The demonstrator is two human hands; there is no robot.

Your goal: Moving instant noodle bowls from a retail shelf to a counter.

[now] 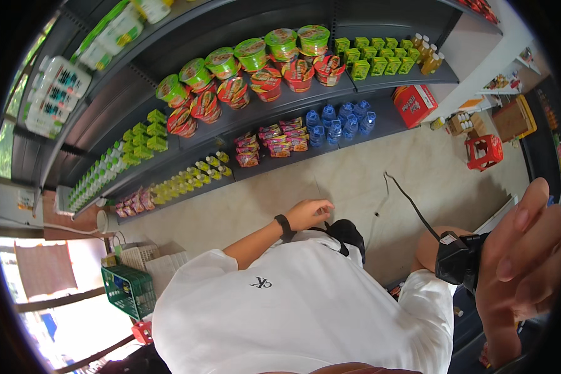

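Note:
My left hand (310, 213) hangs at waist height before the white T-shirt (304, 308), fingers loosely bent and nothing in them. A black wristband (285, 227) circles that wrist. Raised close to the camera at the right, my right hand (519, 276) has its fingers apart, with no object visible in it. A black strapped device (453, 256) sits on the right wrist, and a black cable (411, 203) runs from it. In front stands a dark shelf unit (290, 100) with red instant-noodle tubs (266, 84) and green-lidded tubs (251, 53).
Lower down are blue bottles (335, 131), snack packets (283, 138) and yellow-capped bottles (191, 177). Green cartons (378, 66) and a red box (414, 105) stand rightward. A red stool (484, 152) is on the tiled floor (280, 189); a green basket (128, 290) is at left.

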